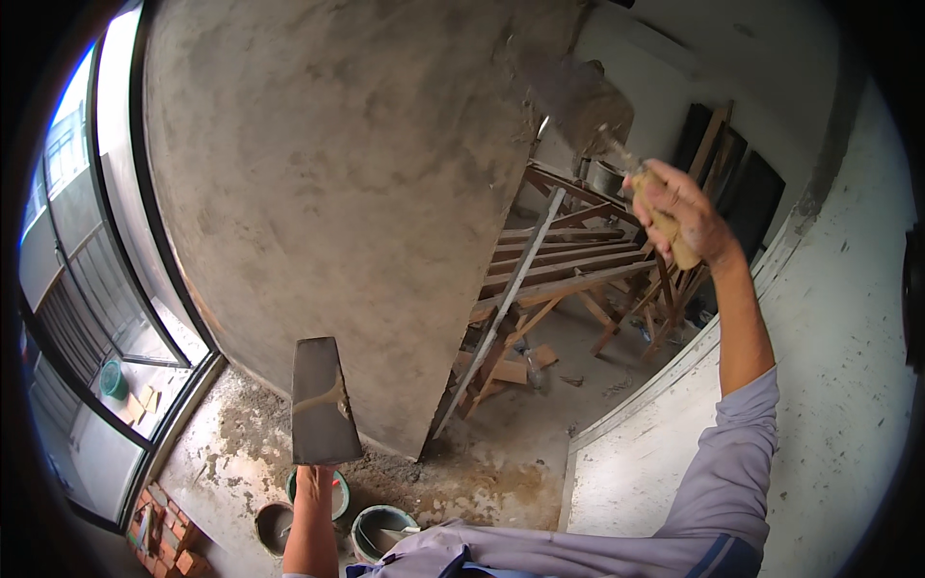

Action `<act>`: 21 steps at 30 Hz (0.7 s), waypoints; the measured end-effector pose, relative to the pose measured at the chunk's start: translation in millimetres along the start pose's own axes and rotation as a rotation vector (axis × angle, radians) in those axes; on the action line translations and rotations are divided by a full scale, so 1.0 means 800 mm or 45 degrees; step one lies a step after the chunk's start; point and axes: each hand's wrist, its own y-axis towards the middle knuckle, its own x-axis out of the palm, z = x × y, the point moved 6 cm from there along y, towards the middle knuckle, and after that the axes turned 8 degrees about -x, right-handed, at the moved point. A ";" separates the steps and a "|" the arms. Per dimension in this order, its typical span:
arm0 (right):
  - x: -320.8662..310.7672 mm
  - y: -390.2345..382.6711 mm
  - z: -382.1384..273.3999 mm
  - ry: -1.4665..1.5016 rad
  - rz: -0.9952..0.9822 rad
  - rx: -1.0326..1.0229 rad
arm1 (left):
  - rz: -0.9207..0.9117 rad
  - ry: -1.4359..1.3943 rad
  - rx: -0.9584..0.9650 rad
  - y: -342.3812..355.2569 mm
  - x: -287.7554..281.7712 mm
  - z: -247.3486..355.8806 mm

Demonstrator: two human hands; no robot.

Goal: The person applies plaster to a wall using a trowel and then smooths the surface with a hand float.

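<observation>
My right hand (680, 210) is raised high and grips the wooden handle of a trowel (578, 96), whose blade carries grey mortar and rests near the edge of a plastered wall (328, 193). My left hand (316, 479) is low and holds a flat rectangular mortar board (321, 402) from beneath, its grey face tilted up toward the wall. Both forearms come in from the lower edge, the right one in a pale purple sleeve.
Three buckets (378, 528) stand on the rough floor below the left hand. Wooden scaffold timbers and a metal rail (540, 279) stand right of the wall. A white wall (848, 385) is at right, a glass door (96, 289) at left, bricks (164, 535) at lower left.
</observation>
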 end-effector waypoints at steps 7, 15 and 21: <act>-0.020 -0.024 -0.049 -0.291 0.160 -0.129 | -0.020 -0.011 -0.026 0.003 -0.010 -0.008; -0.001 -0.008 -0.051 -0.987 -0.083 0.022 | -0.069 -0.026 -0.036 0.009 -0.012 -0.001; -0.052 0.022 -0.111 -0.580 0.223 0.066 | -0.062 -0.020 -0.071 -0.003 -0.018 -0.010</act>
